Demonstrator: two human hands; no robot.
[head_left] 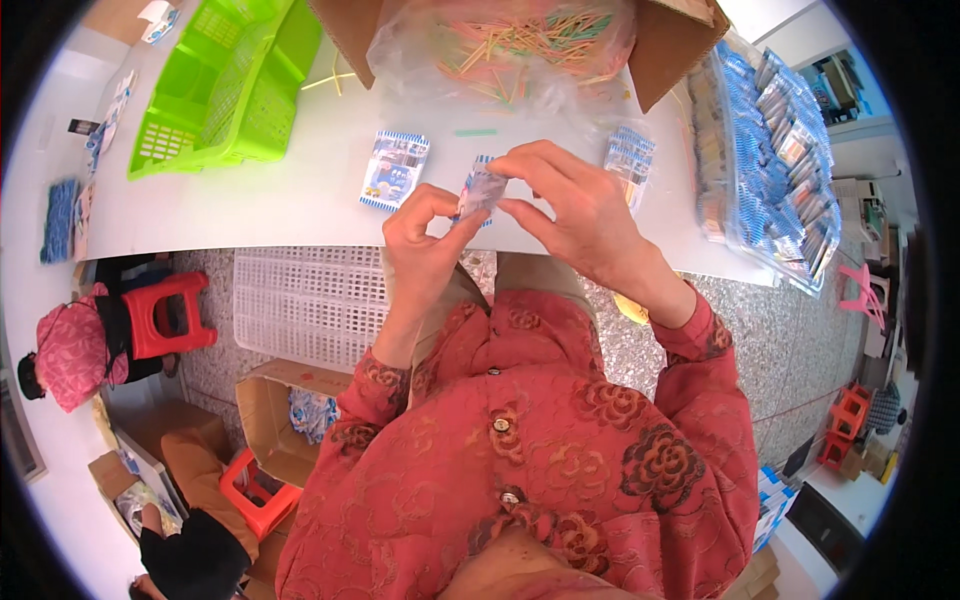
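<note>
A small blue-and-white packet is between my two hands, above the near part of the white table. My left hand pinches its lower left side between thumb and fingers. The thumb and index finger of my right hand close on its upper right edge; whether anything else is in that hand I cannot make out. To the left of the held packet lies a stack of similar packets. More packets lie just beyond my right hand. A short green stick rests behind the held packet.
An open cardboard box with a clear bag of colourful thin sticks stands at the back. Left is a green basket; right, a clear tray full of packets. Below the table are a white crate and red stools. People sit at left.
</note>
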